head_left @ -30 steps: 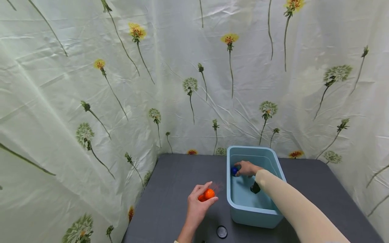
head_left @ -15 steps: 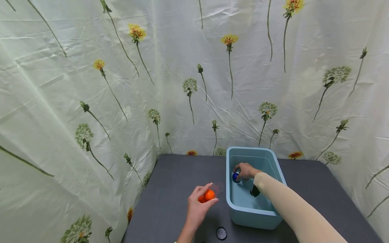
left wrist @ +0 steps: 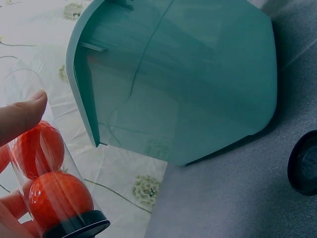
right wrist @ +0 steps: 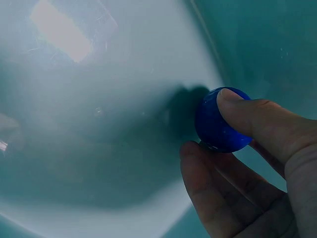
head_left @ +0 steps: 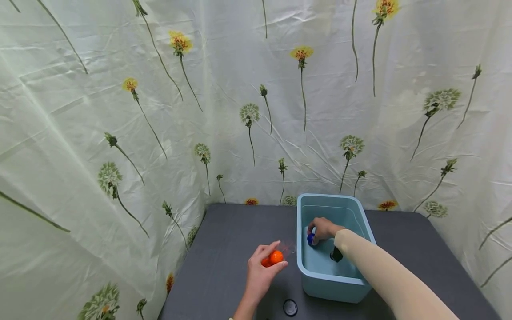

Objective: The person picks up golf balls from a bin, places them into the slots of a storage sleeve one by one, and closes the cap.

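My left hand (head_left: 261,266) grips a clear plastic tube (left wrist: 96,198) between thumb and fingers, left of the bin. Two orange golf balls (left wrist: 59,198) sit inside it, one behind the other, and a black cap (left wrist: 77,225) closes its lower end. The tube's other end looks uncapped and points toward the bin. Inside the light blue bin (head_left: 334,278), my right hand (head_left: 325,229) pinches a glossy blue ball (right wrist: 223,121) with thumb and fingers, low over the bin's floor. Part of the ball is hidden by the thumb.
A loose black round cap (head_left: 290,307) lies on the dark grey table (head_left: 236,226) in front of the bin. Behind and to the left hangs a white curtain (head_left: 224,111) with printed dandelions. The bin's walls stand around my right hand, with my forearm crossing its right rim.
The right hand and blue ball have moved away from the bin's left wall, a little toward me and to the right. The left hand with the tube has hardly moved.
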